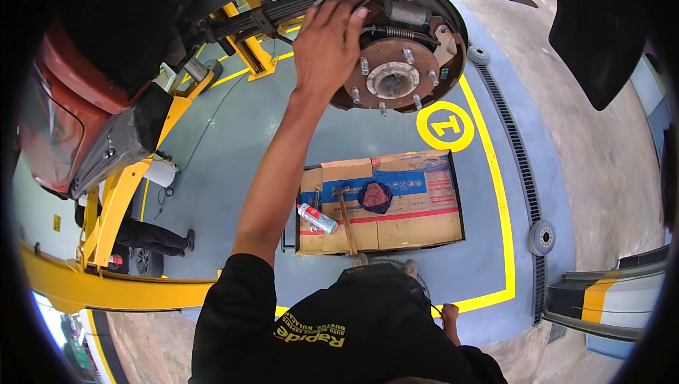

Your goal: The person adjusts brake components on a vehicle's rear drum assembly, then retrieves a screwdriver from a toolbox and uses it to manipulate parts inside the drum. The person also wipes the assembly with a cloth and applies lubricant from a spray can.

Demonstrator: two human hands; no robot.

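My left hand (327, 48) reaches up with fingers curled and pressed on the upper-left brake shoe (373, 9) of an exposed drum brake. The hub (392, 81) with several studs sits in front of the backing plate (457, 44), beside a spring and cylinder. Low on the right, my right hand (450, 319) hangs with curled fingers near a thin dark line; what it holds is unclear. Below the brake, a flattened cardboard box (414, 225) lines a tray bearing a hammer (346, 221), an aerosol can (317, 218), a rag (375, 197) and small tools.
Yellow lift arms (141, 292) flank me on the left, under a red vehicle (60, 122). Another person's dark-clothed legs (152, 235) show there. A dark flap (587, 44) hangs upper right. A round metal part (542, 237) lies on the floor drain (509, 136).
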